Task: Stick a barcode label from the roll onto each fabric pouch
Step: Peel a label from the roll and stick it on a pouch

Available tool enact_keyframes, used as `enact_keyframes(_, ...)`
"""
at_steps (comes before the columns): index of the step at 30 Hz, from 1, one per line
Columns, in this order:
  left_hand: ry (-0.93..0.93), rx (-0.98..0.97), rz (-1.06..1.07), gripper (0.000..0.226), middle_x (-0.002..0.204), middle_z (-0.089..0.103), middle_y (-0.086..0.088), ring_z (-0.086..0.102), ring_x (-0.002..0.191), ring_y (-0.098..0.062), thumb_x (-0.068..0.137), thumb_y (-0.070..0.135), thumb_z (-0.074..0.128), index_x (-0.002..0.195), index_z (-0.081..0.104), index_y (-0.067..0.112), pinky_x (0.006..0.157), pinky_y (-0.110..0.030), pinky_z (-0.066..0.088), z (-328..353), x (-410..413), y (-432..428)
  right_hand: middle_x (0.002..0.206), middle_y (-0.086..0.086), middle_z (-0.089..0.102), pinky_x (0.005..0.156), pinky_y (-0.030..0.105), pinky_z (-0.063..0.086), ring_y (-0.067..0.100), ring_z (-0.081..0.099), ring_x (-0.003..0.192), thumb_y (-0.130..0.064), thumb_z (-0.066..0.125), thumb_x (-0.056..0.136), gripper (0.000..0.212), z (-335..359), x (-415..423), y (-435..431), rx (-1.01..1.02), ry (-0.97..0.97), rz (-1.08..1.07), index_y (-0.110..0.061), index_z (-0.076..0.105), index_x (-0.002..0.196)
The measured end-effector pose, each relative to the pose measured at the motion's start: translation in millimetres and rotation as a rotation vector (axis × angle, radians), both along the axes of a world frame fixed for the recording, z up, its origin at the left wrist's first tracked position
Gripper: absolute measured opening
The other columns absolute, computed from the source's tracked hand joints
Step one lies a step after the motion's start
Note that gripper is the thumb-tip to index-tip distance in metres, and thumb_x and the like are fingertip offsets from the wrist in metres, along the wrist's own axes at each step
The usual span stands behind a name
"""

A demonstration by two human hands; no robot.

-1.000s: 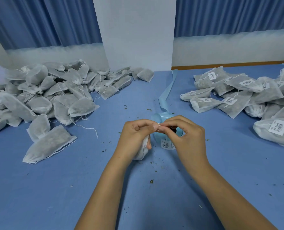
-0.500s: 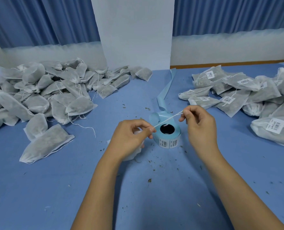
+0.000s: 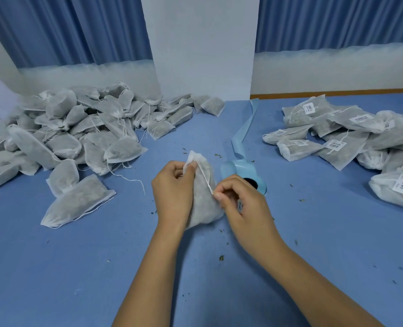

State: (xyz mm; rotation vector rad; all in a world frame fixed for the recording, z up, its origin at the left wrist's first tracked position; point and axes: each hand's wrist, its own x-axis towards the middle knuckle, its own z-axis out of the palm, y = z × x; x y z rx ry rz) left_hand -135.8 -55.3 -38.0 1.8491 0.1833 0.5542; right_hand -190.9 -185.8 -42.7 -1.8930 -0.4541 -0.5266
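left hand (image 3: pixel 172 192) grips pouch (image 3: pixel 203 204) (right hand (image 3: pixel 240 204) pinches drawstring (image 3: pixel 204 177)).

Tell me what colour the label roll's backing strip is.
Light blue: the backing strip trails from the label roll; head view shows it best.

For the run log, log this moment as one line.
left hand: grips pouch | right hand: pinches drawstring | label roll: behind right hand

A small packing workroom: a long blue-covered table (image 3: pixel 54 267) holds a heap of unlabelled fabric pouches (image 3: pixel 63 142) at left, a barcoded pile (image 3: pixel 342 147) at right, a label roll (image 3: pixel 243 169) between, before blue curtains (image 3: pixel 66 29) and a white pillar (image 3: pixel 203 43).
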Motion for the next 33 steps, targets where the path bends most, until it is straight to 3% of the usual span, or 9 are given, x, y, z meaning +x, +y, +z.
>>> enact_keyframes(3,0.0,-0.254,-0.136,0.021,0.055,0.049,0.006,0.04,0.051,-0.007,0.094,0.019,0.06,0.076,0.066,0.008,0.051,-0.019,0.035,2.1,-1.6,-2.6,0.11,-0.008,0.042,0.083,0.01,0.034,0.002,0.046,0.095,-0.004,0.06,0.09,0.011,-5.2,1.9,1.2,-0.041,0.051,-0.077,-0.012,0.06,0.082)
enact_keyframes(6,-0.034,-0.335,-0.213,0.022,0.057,0.049,0.004,0.041,0.052,-0.006,0.095,0.018,0.058,0.076,0.066,0.01,0.05,-0.017,0.037,6.2,-4.6,-5.3,0.122,-0.003,0.041,0.095,0.011,0.031,0.003,0.042,0.114,-0.005,0.061,0.09,0.018,-6.1,4.1,-2.6,-0.037,0.12,-0.047,-0.02,0.058,0.081)
enact_keyframes(10,-0.085,-0.259,-0.344,0.014,0.084,0.071,0.014,0.064,0.079,0.002,0.092,0.022,0.062,0.106,0.066,0.02,0.071,-0.012,0.048,7.8,-8.6,-11.0,0.102,0.0,0.052,0.076,0.009,0.035,-0.002,0.049,0.088,-0.004,0.062,0.088,0.019,-3.7,6.2,-6.2,0.084,0.151,-0.042,-0.021,0.058,0.08)
enact_keyframes(13,-0.128,-0.092,-0.487,0.058,0.113,0.064,0.019,0.064,0.102,0.0,0.078,0.028,0.069,0.129,0.044,0.04,0.084,-0.016,0.05,3.2,-12.2,-17.5,0.104,0.003,0.052,0.073,0.009,0.036,-0.002,0.05,0.085,-0.004,0.065,0.087,0.019,-1.6,9.6,-8.8,0.113,0.117,-0.117,-0.022,0.06,0.08)
enact_keyframes(16,-0.264,0.004,-0.406,0.062,0.119,0.053,0.032,0.062,0.102,-0.001,0.077,0.016,0.073,0.117,0.041,0.052,0.08,-0.013,0.047,3.4,-12.8,-16.2,0.112,0.003,0.053,0.081,0.016,0.044,0.01,0.055,0.099,-0.001,0.072,0.08,0.018,9.2,13.2,-24.1,0.056,0.148,0.028,-0.015,0.064,0.089)
enact_keyframes(21,-0.394,0.177,-0.096,0.032,0.117,0.047,0.01,0.042,0.11,0.018,0.075,-0.006,0.072,0.081,0.057,0.022,0.087,0.0,0.029,1.7,-5.4,-2.3,0.112,-0.017,0.05,0.099,0.024,0.027,0.007,0.036,0.112,-0.012,0.08,0.068,0.046,22.6,24.0,-78.6,-0.587,0.24,-0.005,-0.029,0.058,0.104)
enact_keyframes(24,-0.348,0.221,-0.104,0.025,0.114,0.052,0.002,0.052,0.111,-0.006,0.078,-0.007,0.071,0.072,0.068,0.017,0.083,-0.002,0.034,-4.9,-4.6,-5.0,0.109,-0.014,0.047,0.09,0.021,0.032,0.011,0.044,0.108,-0.008,0.071,0.077,0.039,8.9,29.1,-77.9,-0.712,0.366,-0.01,-0.03,0.058,0.107)
enact_keyframes(28,-0.304,0.345,-0.2,0.011,0.111,0.054,0.004,0.056,0.105,-0.024,0.079,-0.004,0.074,0.079,0.076,0.007,0.084,-0.012,0.042,-9.7,-1.3,-8.8,0.107,-0.01,0.055,0.083,0.024,0.045,0.008,0.054,0.101,0.002,0.06,0.079,0.038,-2.7,36.9,-68.8,-0.626,0.337,-0.096,-0.026,0.057,0.105)
enact_keyframes(33,-0.215,0.508,-0.454,0.013,0.119,0.059,-0.007,0.057,0.109,-0.024,0.082,-0.003,0.071,0.091,0.078,0.004,0.092,-0.031,0.048,-15.6,-2.5,-23.4,0.088,-0.011,0.063,0.071,0.004,0.04,-0.007,0.056,0.082,0.001,0.072,0.076,0.036,-6.2,35.1,-58.2,-0.205,0.35,-0.155,-0.031,0.057,0.08)
